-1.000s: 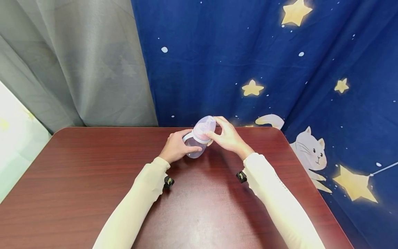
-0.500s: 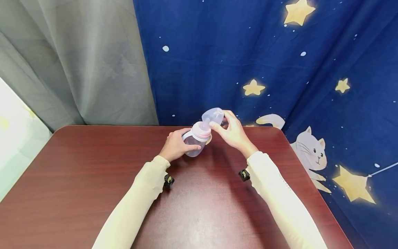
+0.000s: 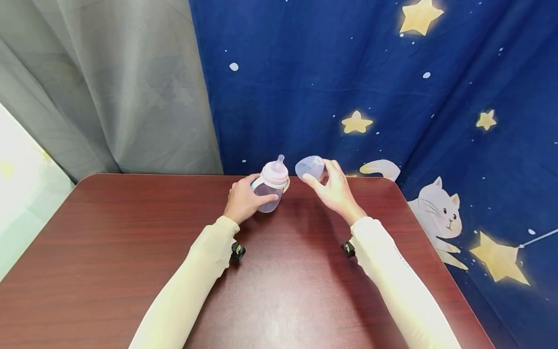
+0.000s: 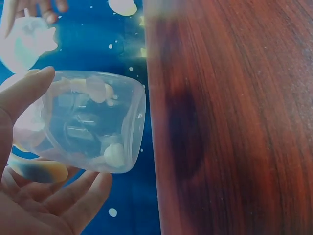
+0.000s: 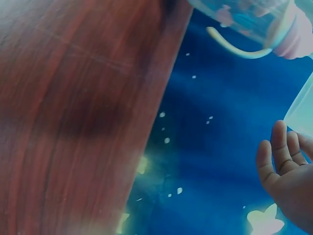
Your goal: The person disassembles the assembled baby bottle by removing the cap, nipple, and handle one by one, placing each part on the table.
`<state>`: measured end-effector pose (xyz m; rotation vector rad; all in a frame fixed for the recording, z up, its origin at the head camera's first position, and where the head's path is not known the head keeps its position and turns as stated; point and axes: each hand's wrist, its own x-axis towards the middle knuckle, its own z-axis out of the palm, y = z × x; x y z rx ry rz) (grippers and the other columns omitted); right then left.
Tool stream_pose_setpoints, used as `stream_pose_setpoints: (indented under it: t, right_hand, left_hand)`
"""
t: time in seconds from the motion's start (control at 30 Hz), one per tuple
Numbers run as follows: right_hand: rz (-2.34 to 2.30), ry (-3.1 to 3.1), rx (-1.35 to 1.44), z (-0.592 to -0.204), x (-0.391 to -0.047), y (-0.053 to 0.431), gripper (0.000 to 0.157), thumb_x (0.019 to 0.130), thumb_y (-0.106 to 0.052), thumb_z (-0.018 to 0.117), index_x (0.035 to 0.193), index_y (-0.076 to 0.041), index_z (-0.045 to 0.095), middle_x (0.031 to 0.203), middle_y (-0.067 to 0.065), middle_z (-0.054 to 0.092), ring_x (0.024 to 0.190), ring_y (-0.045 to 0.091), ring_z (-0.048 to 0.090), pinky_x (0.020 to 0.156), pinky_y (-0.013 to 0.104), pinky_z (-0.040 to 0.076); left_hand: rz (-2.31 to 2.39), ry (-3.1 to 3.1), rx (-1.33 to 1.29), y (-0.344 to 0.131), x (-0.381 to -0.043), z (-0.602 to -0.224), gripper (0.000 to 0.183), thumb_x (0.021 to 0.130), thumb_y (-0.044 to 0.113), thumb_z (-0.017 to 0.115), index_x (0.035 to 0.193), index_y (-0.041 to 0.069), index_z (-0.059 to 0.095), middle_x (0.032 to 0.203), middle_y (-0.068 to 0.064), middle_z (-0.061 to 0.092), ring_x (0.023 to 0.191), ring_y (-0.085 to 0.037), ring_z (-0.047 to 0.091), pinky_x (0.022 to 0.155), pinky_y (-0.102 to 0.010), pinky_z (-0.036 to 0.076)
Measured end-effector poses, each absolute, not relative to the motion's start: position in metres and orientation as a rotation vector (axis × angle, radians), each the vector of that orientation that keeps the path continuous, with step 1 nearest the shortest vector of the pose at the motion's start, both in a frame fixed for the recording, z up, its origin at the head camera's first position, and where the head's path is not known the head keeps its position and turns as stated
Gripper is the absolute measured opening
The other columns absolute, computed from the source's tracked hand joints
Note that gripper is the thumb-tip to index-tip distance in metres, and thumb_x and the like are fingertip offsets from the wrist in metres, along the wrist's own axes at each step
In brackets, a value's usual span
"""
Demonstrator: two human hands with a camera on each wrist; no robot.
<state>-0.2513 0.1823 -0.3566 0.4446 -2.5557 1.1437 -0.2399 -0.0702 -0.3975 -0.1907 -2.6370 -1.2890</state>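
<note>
My left hand (image 3: 244, 198) grips a clear baby bottle (image 3: 269, 202) near the far edge of the table, its thumb across the front. The bottle has a pink collar, a clear nipple (image 3: 281, 159) on top and side handles; one curved handle (image 5: 239, 51) shows in the right wrist view. To the right, apart from the bottle, my right hand (image 3: 334, 191) pinches a translucent dome cap (image 3: 309, 166) between thumb and fingers. In the left wrist view the bottle's base (image 4: 134, 127) faces the table, and the cap (image 4: 24, 44) is partly cut off at the upper left.
A reddish-brown wooden table (image 3: 131, 252) lies under both arms. Behind it hang a grey curtain (image 3: 144, 97) and a blue curtain (image 3: 283, 87) with stars and a cat. A small black device (image 3: 237, 252) sits at each wrist.
The cap has come off the bottle's top and moved right in my right hand, uncovering the nipple. My left hand has shifted the bottle slightly left and up, and it stands more upright.
</note>
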Motion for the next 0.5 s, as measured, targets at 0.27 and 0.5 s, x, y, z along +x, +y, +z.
stream_pose_setpoints:
  t: [0.27,0.5]
  right_hand:
    - [1.032,-2.674,0.415,-0.374,-0.249,0.187,0.060,0.086,-0.040,0.075,0.132,-0.006,0.055,0.110,0.011,0.051,0.095,0.029,0.053,0.080,0.039,0.044]
    - [0.991,-2.749,0.479,-0.393,-0.247,0.187,0.059,0.086,-0.041,0.075,0.130,-0.006,0.055,0.110,0.010,0.053,0.096,0.028,0.053,0.081,0.040,0.045]
  left_hand:
    - [-1.341,-2.598,-0.159,-0.071,-0.240,-0.394,0.077,0.069,0.044,0.089,0.132,0.009,0.062,0.120,-0.010,0.068,0.105,-0.031,0.062,0.089,-0.047,0.049]
    - [-1.396,-2.567,-0.151,-0.073,-0.238,-0.393,0.077,0.069,0.044,0.089,0.132,0.009,0.062,0.121,-0.010,0.068,0.105,-0.029,0.063,0.090,-0.046,0.051]
